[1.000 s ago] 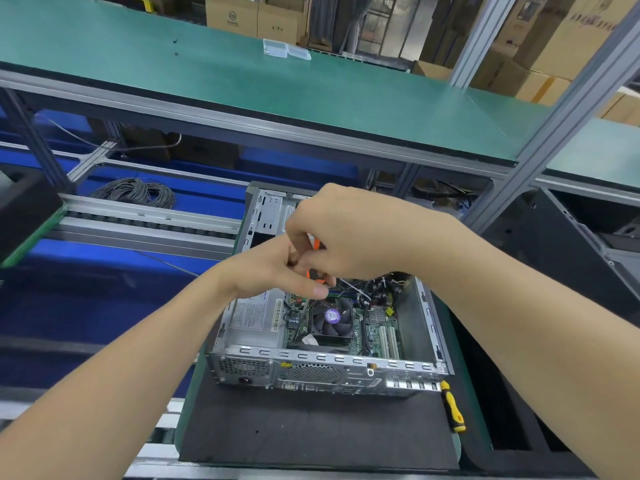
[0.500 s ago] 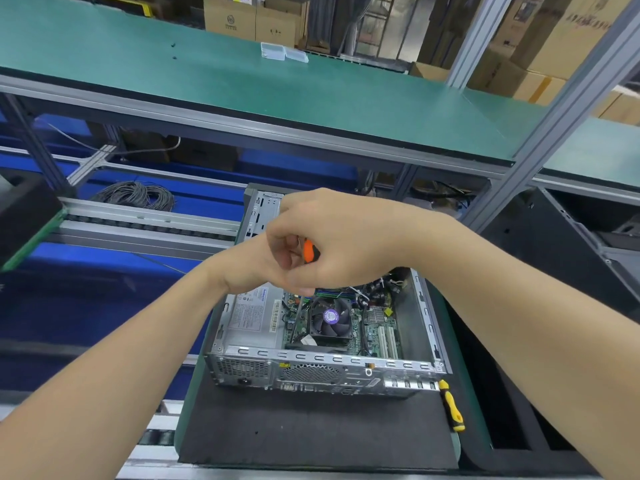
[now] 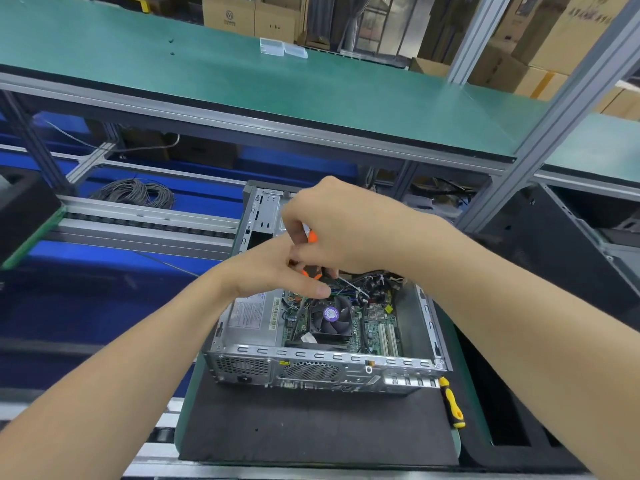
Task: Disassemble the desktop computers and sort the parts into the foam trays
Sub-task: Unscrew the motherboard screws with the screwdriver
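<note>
An open desktop computer case (image 3: 322, 370) lies on a black foam pad (image 3: 311, 427). Inside it I see the motherboard, a black CPU fan (image 3: 330, 320) with a purple sticker, and a silver power supply (image 3: 251, 317). My right hand (image 3: 349, 230) grips the handle of an orange and black screwdriver (image 3: 312, 237) above the case. My left hand (image 3: 277, 268) meets it from the left, fingers pinching the lower part of the screwdriver. The shaft runs down beside the fan; its tip is hidden.
A yellow and black screwdriver (image 3: 452, 403) lies on the pad by the case's right corner. A black foam tray (image 3: 519, 427) sits to the right, another black tray (image 3: 24, 216) at far left. A green shelf (image 3: 277, 81) overhangs the back. Coiled cable (image 3: 135, 192) lies behind the rollers.
Both hands stay together on the orange screwdriver above the case, shifting slightly; the left thumb now stretches further right under the handle.
</note>
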The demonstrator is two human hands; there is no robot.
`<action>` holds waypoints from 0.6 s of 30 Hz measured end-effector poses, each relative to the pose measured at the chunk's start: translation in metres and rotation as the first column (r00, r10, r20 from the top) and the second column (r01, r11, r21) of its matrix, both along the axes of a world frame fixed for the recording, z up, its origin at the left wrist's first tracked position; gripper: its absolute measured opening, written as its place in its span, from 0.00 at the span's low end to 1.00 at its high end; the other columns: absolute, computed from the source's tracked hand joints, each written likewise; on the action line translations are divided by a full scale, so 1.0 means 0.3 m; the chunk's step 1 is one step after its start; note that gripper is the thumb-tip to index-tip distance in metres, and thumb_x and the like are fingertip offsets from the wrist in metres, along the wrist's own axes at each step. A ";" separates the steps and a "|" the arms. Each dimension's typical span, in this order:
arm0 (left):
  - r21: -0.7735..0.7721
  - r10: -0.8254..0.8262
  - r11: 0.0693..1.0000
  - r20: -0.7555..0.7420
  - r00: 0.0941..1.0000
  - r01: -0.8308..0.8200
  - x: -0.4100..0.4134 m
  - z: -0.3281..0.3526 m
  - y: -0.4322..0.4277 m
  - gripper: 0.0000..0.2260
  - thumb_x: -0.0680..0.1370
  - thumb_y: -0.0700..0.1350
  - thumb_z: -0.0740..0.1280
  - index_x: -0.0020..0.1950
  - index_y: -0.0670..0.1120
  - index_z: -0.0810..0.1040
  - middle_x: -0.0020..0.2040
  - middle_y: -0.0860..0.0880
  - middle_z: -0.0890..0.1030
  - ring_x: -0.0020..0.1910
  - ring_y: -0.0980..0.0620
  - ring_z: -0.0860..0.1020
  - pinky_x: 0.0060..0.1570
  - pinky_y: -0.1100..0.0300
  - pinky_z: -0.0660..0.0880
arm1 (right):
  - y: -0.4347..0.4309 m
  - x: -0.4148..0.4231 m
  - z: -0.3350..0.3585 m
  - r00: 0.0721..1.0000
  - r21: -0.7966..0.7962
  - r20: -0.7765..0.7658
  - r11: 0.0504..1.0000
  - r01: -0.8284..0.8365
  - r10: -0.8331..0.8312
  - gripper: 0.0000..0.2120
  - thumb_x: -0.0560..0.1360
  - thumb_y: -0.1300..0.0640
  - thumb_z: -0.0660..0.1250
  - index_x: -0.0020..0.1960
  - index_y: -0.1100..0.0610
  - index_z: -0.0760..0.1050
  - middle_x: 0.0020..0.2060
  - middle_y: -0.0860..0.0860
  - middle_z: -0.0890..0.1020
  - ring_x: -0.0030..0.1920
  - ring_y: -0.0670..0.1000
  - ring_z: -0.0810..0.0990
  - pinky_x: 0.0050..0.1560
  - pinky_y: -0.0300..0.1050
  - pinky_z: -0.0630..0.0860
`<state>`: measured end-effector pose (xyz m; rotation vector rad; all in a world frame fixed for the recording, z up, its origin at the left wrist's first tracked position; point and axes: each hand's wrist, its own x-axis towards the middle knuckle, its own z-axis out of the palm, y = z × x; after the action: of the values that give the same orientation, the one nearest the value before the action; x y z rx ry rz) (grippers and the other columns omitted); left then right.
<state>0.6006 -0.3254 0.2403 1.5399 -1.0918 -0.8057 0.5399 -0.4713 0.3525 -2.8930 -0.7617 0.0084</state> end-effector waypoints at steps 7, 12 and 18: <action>0.105 -0.165 0.983 0.117 0.979 0.153 0.059 -0.014 0.053 0.14 0.77 0.39 0.74 0.49 0.60 0.82 0.30 0.55 0.62 0.29 0.55 0.60 0.32 0.68 0.62 | -0.028 -0.010 0.001 0.887 0.500 -0.461 0.826 0.261 -0.002 0.17 0.67 0.73 0.74 0.53 0.60 0.79 0.44 0.51 0.86 0.43 0.49 0.85 0.46 0.46 0.81; 0.196 0.038 0.976 0.271 0.962 -0.093 0.118 -0.070 0.073 0.32 0.75 0.27 0.66 0.35 0.68 0.76 0.29 0.49 0.62 0.27 0.52 0.60 0.29 0.64 0.61 | -0.056 0.043 -0.187 0.842 0.731 -0.538 0.521 0.441 0.043 0.09 0.67 0.69 0.65 0.47 0.64 0.75 0.44 0.61 0.80 0.42 0.63 0.76 0.40 0.51 0.74; 0.167 0.335 0.843 0.582 0.741 -0.512 0.156 -0.161 -0.009 0.19 0.71 0.34 0.66 0.27 0.56 0.70 0.25 0.55 0.75 0.28 0.57 0.75 0.31 0.64 0.68 | -0.063 0.107 -0.386 0.807 0.754 -0.585 0.419 0.506 0.078 0.07 0.86 0.59 0.61 0.59 0.63 0.69 0.42 0.63 0.83 0.44 0.61 0.83 0.44 0.57 0.82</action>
<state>0.6475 -0.3280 0.1919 2.2825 -0.9441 -0.2217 0.5719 -0.4901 0.2366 -1.7382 -0.1203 0.2955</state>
